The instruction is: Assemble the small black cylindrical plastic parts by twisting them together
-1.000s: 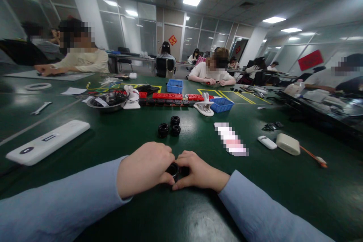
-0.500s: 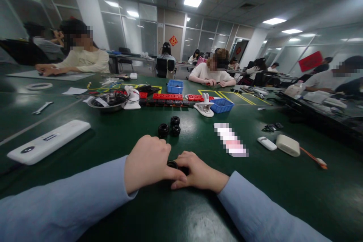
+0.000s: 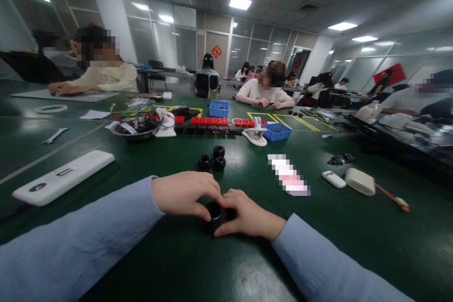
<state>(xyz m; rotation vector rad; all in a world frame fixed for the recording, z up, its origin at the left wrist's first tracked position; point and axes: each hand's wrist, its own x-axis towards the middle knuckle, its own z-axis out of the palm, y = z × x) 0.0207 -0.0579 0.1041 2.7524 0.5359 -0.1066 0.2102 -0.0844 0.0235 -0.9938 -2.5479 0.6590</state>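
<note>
On the green table, between my hands, stands a small black round piece (image 3: 215,213) with a dark hollow top; it looks like a toy wheel or tire. From the left, my left hand (image 3: 189,193) curves its thumb and fingertips around its near and far edges. On the other side my right hand (image 3: 243,211) closes its thumb and fingers on the same piece. Its lower part lies in shadow. Farther forward sit three black toy wheels, the left wheel (image 3: 204,163), the back wheel (image 3: 219,151) and the right wheel (image 3: 220,163).
A white power strip (image 3: 63,177) and a wrench (image 3: 55,135) lie left. A metal bowl (image 3: 134,133), white clamps, red blocks (image 3: 210,121) and blue bins (image 3: 277,132) line the back. A blurred phone (image 3: 288,174) and a beige case (image 3: 360,181) lie right. Co-workers sit beyond.
My left hand has turned from a fist-like pose, its thumb lifted off my right hand, and now pinches around the black piece. The hollow top now shows. My right hand stays put.
</note>
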